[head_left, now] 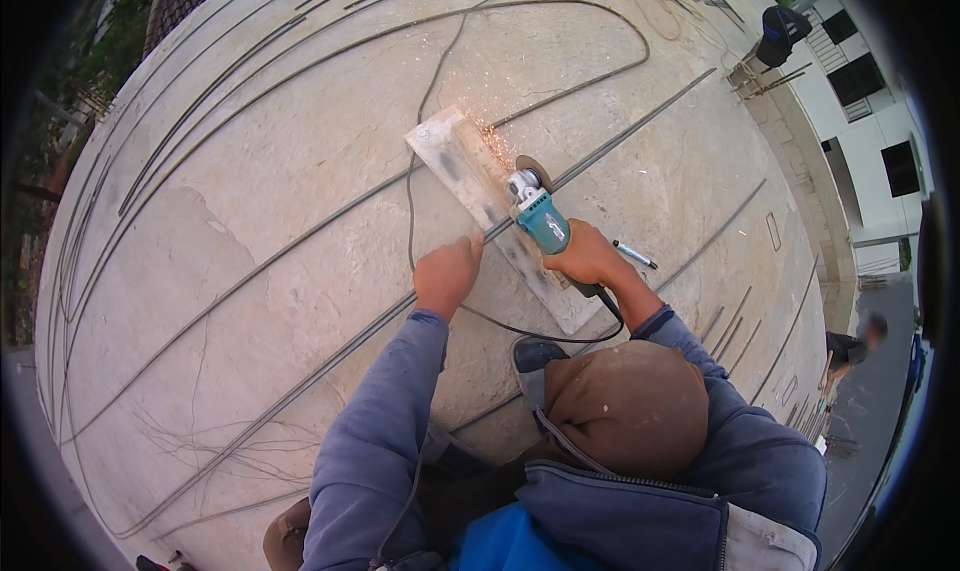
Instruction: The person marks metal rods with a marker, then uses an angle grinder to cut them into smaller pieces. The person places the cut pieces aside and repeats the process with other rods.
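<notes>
"What lies across the broad, pale concrete slab (270, 186)?"
"Long, thin grey metal rods (634, 128), crossing a flat, pale wooden board (466, 174)."
"And the teal-and-silver angle grinder (544, 223)?"
"Above the board, at the rods. The right hand (590, 255) is wrapped around it; the left hand (447, 274) is closed around the rods. Small orange sparks (490, 143) fly beyond."

The blue-green grinder (545, 223) pointed toward eleven o'clock, spitting orange sparks (490, 143). Long gray rods (633, 128) stretched from eight to two o'clock.
</notes>
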A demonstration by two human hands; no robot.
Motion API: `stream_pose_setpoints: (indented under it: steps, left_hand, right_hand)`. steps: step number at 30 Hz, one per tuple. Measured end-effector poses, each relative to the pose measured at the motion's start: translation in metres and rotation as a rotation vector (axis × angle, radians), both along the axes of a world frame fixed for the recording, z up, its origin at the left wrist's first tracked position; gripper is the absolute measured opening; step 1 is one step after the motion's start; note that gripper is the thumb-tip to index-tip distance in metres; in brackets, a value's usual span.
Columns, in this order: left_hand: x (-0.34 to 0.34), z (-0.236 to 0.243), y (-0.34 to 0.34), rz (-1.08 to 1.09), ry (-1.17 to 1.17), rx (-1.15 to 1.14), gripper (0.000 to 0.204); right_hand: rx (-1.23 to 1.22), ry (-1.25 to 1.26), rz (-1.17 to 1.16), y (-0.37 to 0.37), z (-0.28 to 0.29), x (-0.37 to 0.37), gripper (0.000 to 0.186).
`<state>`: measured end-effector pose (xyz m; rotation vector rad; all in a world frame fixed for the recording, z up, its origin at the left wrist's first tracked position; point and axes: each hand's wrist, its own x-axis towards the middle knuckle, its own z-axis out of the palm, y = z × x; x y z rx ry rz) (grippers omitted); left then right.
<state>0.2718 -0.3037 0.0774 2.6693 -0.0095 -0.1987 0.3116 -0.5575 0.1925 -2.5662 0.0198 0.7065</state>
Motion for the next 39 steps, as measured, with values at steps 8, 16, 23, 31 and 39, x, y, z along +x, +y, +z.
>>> stream_pose_setpoints:
  steps: [8, 16, 23, 31, 39]
  left_hand:
    - [0.001, 0.003, 0.000, -0.019, 0.002, 0.017, 0.061]
    - [0.000, -0.002, 0.002, -0.018, -0.075, 0.002, 0.061]
    - [0.002, 0.009, -0.001, -0.008, 0.053, -0.002, 0.062]
    - [-0.001, -0.002, 0.002, -0.017, -0.073, 0.007, 0.061]
    - [-0.001, -0.002, 0.002, -0.022, -0.078, 0.012, 0.061]
  right_hand:
    - [0.009, 0.005, -0.002, -0.002, -0.003, 0.001, 0.060]
    - [0.036, 0.014, -0.013, -0.001, -0.003, 0.002, 0.057]
    - [0.033, 0.009, -0.006, -0.005, -0.007, 0.002, 0.059]
    - [0.048, 0.021, -0.004, -0.004, -0.008, 0.004, 0.061]
    - [0.038, 0.019, -0.013, -0.002, -0.004, 0.003, 0.062]
